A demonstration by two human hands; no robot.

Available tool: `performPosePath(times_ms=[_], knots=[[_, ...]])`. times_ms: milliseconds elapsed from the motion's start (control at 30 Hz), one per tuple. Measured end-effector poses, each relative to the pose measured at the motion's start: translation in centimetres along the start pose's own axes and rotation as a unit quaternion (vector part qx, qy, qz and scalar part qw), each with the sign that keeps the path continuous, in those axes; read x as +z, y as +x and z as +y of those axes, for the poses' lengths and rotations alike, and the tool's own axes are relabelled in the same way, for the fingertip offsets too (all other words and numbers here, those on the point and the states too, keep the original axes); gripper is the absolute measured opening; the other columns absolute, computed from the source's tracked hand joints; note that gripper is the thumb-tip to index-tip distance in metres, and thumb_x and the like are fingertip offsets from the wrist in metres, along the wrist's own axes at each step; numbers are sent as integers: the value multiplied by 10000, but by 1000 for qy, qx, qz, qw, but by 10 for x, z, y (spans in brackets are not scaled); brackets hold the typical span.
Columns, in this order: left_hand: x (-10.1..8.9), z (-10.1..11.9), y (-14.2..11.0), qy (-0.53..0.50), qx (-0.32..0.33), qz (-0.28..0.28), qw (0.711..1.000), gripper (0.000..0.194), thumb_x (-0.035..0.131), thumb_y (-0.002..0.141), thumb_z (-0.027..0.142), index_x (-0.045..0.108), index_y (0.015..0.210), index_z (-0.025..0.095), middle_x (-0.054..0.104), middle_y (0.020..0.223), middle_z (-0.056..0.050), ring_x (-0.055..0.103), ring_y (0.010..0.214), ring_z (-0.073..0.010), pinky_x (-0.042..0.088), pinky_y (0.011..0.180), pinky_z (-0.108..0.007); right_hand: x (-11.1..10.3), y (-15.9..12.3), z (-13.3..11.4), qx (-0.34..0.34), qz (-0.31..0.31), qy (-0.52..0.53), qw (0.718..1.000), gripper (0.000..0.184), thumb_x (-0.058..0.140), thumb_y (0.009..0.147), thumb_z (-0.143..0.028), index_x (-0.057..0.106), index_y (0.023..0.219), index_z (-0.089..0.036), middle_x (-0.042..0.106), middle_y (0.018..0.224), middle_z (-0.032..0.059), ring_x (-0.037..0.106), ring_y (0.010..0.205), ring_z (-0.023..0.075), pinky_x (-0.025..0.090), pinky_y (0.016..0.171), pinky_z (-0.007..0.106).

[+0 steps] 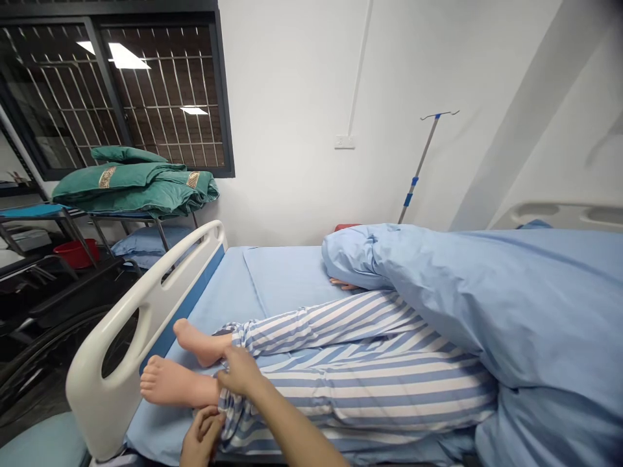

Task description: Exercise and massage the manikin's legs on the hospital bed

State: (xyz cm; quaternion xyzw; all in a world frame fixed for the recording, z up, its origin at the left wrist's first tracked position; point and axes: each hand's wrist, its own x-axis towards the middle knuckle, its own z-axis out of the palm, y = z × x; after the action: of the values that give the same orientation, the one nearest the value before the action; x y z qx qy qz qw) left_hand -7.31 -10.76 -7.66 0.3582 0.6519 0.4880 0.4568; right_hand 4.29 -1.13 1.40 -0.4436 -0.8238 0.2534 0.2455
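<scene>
A figure in blue-and-white striped trousers lies on a hospital bed, bare feet toward the white footboard. My right hand is closed on the trouser cuff at the ankle of the near foot. My left hand sits just below it, fingers curled on the underside of the same cuff. The far foot rests a little behind. A light blue blanket covers the figure from the thighs up. One of the figure's hands shows at the blanket's edge.
The blue bed sheet lies bare beyond the legs. A drip pole stands at the wall. Left of the bed are a wheelchair wheel, a rack holding folded green bedding, a red basin and a barred window.
</scene>
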Motion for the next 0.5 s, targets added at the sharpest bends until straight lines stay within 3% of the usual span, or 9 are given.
performPosePath(times_ms=[133,233,367,433,500], knots=[[5,0,3,31,28,-56,998,495,632,477,656,436,481,202,343,437,42,331,413,-95,281,416,-234,-40,-16,45,55,19,-28,998,305,518,735,-240,583,1025,-171,644,1006,67,570,944,200,393,814,272],[-12,5,10,73,35,-28,996,479,565,532,646,369,496,211,281,408,62,292,393,-89,266,418,-235,-64,-31,74,105,26,-38,993,276,506,745,-224,586,1003,-166,650,971,58,580,918,183,386,785,249],[-55,25,20,207,31,87,974,325,486,606,541,457,623,217,388,427,47,413,430,-146,356,478,-277,-67,-54,84,176,52,-83,980,304,491,746,-230,577,1028,-156,651,968,85,592,915,215,396,758,277],[-72,39,18,291,40,175,940,354,514,586,500,509,760,192,555,613,-17,548,594,-207,429,580,-318,-59,-64,76,175,61,-112,976,293,488,761,-273,581,1017,-165,653,950,92,598,900,236,405,738,296],[-75,56,12,361,73,244,897,491,515,608,521,506,944,164,604,810,-79,591,736,-249,454,647,-351,-50,-70,65,165,71,-146,973,274,459,797,-312,594,985,-165,654,929,104,599,892,252,411,734,316]])
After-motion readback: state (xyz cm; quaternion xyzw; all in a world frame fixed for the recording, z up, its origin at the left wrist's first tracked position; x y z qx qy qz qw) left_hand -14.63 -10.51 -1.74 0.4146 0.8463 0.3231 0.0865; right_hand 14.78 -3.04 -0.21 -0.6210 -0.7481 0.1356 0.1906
